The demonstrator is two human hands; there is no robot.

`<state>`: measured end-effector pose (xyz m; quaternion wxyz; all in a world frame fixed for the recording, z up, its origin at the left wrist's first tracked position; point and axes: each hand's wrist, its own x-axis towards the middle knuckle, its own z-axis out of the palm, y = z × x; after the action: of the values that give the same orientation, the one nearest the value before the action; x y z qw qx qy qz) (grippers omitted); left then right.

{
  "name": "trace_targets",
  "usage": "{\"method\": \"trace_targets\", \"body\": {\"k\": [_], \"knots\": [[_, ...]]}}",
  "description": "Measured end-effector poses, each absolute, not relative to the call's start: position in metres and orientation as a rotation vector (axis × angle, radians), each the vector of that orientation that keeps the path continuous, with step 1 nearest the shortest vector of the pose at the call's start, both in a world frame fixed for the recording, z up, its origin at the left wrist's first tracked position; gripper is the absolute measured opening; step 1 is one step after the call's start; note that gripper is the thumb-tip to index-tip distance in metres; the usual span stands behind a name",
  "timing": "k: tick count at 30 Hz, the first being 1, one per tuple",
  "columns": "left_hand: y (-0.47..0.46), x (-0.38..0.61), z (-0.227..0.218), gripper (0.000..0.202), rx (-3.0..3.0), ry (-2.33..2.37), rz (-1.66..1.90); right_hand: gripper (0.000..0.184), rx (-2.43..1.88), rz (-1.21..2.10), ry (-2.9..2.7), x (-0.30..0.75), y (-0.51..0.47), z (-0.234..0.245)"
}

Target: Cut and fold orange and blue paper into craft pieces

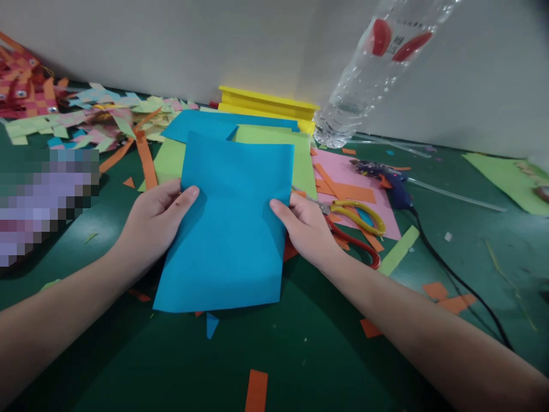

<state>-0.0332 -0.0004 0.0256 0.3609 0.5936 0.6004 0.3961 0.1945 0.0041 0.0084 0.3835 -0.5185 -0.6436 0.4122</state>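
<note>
A sheet of blue paper (231,229) is held up over the table, between both hands. My left hand (156,220) pinches its left edge, thumb on the front and fingers behind. On the opposite edge, my right hand (306,223) grips in the same way, its fingers partly hidden by the sheet. Scissors (355,212) with one yellow and one red handle lie just beyond my right hand. Behind the held sheet are green paper (274,135) and another piece of blue paper (201,123).
A clear plastic bottle (364,86) stands at the back beside a yellow holder (266,106). To the right are pink paper (388,220) and a corded glue gun (398,191). Woven paper strips (124,114) pile up at back left. Orange scraps (257,389) dot the green table (326,355).
</note>
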Motion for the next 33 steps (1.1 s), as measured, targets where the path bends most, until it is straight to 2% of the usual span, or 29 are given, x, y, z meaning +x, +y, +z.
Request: {"method": "trace_targets", "body": {"k": [9,19,33], "knots": [[-0.001,-0.0334,0.025,0.022,1.555,1.551,1.016,0.03,-1.25,1.121,-1.557,0.1939,0.0057,0.006],[0.0,-0.0355,0.0238,0.024,1.591,1.56,1.01,0.041,-1.298,1.056,-1.547,0.1946,0.0056,0.0079],[-0.001,-0.0341,0.0256,0.022,1.491,1.558,1.004,0.035,-1.324,1.07,-1.522,0.1944,0.0054,0.0091]]}}
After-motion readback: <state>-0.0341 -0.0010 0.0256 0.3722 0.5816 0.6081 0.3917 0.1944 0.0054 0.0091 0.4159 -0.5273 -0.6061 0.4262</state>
